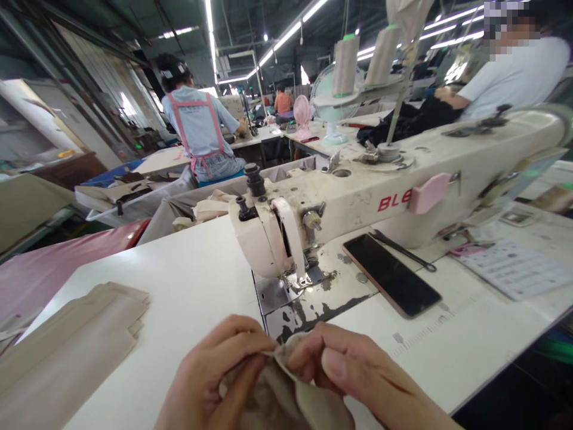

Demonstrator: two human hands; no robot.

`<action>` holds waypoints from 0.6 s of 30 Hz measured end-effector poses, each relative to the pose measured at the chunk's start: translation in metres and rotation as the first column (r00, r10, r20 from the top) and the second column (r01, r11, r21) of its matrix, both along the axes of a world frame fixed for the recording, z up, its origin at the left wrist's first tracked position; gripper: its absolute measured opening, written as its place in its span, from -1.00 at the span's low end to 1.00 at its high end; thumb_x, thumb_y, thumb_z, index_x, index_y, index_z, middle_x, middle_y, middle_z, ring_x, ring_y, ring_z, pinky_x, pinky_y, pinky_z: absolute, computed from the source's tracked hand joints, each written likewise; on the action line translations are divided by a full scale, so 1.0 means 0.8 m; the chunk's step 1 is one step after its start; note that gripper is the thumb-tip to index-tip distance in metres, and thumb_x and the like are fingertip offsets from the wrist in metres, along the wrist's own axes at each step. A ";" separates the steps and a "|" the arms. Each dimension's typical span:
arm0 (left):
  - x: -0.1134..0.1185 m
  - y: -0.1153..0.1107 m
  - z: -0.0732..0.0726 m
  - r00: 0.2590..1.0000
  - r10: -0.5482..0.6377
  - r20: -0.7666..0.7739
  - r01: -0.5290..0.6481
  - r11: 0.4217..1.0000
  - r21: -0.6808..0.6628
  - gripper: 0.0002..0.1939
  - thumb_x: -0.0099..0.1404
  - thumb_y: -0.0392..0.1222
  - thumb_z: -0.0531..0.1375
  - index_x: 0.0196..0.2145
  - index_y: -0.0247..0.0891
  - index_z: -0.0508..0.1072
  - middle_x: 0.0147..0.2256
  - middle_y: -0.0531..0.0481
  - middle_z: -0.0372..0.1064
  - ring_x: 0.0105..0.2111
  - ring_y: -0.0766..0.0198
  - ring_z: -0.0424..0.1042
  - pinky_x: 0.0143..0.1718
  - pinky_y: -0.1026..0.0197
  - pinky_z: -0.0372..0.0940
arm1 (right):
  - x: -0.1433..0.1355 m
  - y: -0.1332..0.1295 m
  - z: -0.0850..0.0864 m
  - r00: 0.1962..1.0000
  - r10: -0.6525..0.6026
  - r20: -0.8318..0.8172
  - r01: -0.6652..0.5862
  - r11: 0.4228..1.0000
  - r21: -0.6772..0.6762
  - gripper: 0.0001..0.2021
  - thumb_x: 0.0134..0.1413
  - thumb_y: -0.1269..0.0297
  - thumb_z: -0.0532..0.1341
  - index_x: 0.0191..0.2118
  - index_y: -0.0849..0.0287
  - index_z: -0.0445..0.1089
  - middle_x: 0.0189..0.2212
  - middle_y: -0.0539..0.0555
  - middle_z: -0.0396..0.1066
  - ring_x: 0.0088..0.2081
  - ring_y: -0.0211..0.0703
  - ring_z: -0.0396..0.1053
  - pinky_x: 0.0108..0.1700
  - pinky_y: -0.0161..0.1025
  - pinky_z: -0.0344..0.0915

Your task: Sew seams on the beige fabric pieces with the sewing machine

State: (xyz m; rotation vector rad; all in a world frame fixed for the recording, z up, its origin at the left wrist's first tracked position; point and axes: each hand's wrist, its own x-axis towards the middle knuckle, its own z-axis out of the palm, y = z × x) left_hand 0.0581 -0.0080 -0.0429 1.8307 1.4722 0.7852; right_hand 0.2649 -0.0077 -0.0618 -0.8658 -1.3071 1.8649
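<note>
Both hands hold a piece of beige fabric [280,394] at the front edge of the white table. My left hand [224,370] pinches its upper edge between thumb and fingers. Close beside it, my right hand [349,364] grips the same edge with bent fingers. The fabric hangs bunched below the fingertips, and its lower part runs out of the frame. Just beyond the hands stands a cream sewing machine [358,197], its presser foot [304,280] over the metal plate [274,294]. No fabric lies under the foot.
Stacked beige pieces [80,346] lie on the table [179,280] at left. A phone [391,275], a black tool [405,251] and a paper sheet [519,269] lie right of the needle area. Fabric bins stand behind. Other people sit at machines farther back.
</note>
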 end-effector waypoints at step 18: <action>-0.015 0.017 0.029 0.985 -0.051 0.165 0.091 0.966 -0.243 -0.52 0.15 0.27 0.18 -0.16 -0.11 0.55 -0.13 -0.02 0.49 -0.10 0.08 0.41 -0.06 0.21 0.32 | -0.025 0.004 -0.007 0.884 -0.438 0.165 0.315 0.817 0.483 -0.81 0.02 0.27 0.16 -0.51 0.13 0.14 -0.66 -0.15 0.05 -0.61 -0.33 0.03 -0.56 -0.38 -0.05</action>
